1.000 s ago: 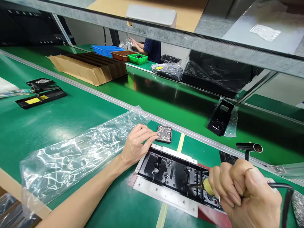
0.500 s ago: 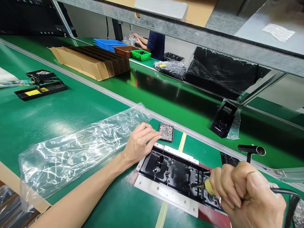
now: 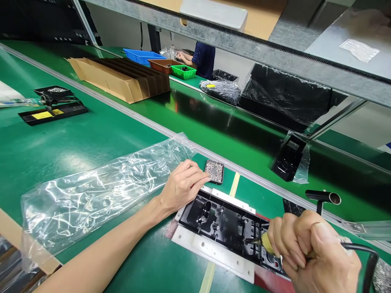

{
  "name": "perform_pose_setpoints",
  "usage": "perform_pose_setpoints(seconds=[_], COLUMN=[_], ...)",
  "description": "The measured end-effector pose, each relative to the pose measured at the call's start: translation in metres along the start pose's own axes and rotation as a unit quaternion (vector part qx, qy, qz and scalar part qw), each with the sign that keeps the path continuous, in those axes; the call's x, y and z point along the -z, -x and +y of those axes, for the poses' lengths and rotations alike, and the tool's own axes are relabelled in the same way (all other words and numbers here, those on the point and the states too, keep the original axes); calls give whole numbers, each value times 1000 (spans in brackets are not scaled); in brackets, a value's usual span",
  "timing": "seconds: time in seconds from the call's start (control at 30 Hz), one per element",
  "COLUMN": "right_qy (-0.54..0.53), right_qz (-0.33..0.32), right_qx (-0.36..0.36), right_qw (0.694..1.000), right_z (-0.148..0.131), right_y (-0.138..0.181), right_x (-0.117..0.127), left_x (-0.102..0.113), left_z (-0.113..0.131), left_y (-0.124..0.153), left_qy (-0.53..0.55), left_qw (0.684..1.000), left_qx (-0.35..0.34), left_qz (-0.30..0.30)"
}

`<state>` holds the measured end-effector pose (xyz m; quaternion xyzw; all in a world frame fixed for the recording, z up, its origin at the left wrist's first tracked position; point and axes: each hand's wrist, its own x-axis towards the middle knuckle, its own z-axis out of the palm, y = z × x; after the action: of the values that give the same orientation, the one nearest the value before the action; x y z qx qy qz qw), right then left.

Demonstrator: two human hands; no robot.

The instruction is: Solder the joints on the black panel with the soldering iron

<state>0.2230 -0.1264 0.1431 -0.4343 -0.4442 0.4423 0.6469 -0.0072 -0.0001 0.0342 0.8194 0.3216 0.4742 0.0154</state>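
My right hand is wrapped around the yellow handle of a corded soldering iron. Its metal tip rests at the inside of a black plastic housing, which lies open side up in a white fixture. My left hand has thumb and fingers pinched together over the near left edge of a small square tray filled with tiny metal parts. Whatever the pinch holds is hidden. The heel of this hand hovers by the housing's left end.
A black tube holder stands right of the housing. Clear plastic bag lies at left. Beyond the rail are a black panel, a cardboard divider box and coloured bins. Another person works at the back.
My left hand has shifted slightly right along the small tray's edge. The soldering iron tip stays at about the same spot in the housing. The view has moved a little.
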Motion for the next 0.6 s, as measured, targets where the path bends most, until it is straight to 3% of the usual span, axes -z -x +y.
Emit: perform_pose_setpoints(seconds=[0.23,0.6], right_qy=[4,3], right_qz=[-23,-38], right_qx=[-3,9], right_qw=[1000,999], right_z=[5,8], right_y=[0,1], right_x=[7,8], left_x=[-3,-3], left_z=[2,12], left_y=[1,0], left_qy=[46,165], left_qw=[999,985], left_qx=[-9,54], left_qz=[-8,-21])
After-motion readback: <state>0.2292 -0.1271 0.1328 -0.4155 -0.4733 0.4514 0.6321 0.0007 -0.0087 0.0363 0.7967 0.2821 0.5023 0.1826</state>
